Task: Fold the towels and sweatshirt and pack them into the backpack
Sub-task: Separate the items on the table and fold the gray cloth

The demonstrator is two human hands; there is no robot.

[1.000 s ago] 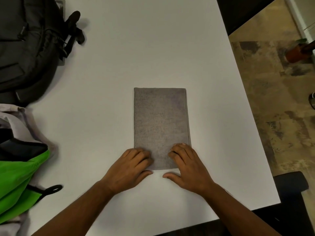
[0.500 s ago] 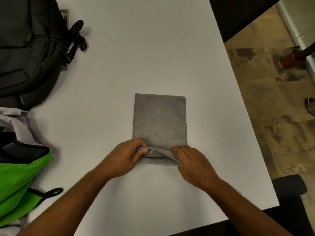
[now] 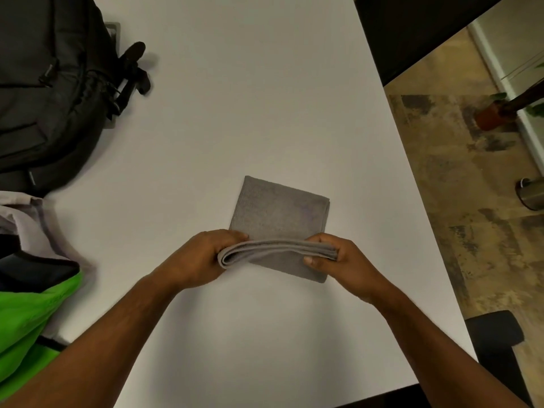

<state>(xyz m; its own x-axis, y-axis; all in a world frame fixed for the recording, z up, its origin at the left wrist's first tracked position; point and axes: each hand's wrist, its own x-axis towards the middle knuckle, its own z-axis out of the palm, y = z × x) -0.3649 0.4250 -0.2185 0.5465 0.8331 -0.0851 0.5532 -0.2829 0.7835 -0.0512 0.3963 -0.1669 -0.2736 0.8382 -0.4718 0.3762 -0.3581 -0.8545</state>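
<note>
Grey towel [image 3: 279, 214], folded to a narrow stack, flat on the white worktop [image 3: 250, 98] near its front middle, near end lifted and curled over into a thick layered roll. Left hand [image 3: 203, 259] pinching the left end of that raised fold, fingers wrapped over the top. Right hand [image 3: 338, 256] gripping the right end, thumb underneath, fingers above. Far half of the towel lying on the surface. Black backpack [image 3: 50, 92] well apart at the far left corner, straps trailing onto the worktop. Green and light grey sweatshirt [image 3: 26, 304] bunched at the left edge. Patterned floor [image 3: 471, 245] to the right
</note>
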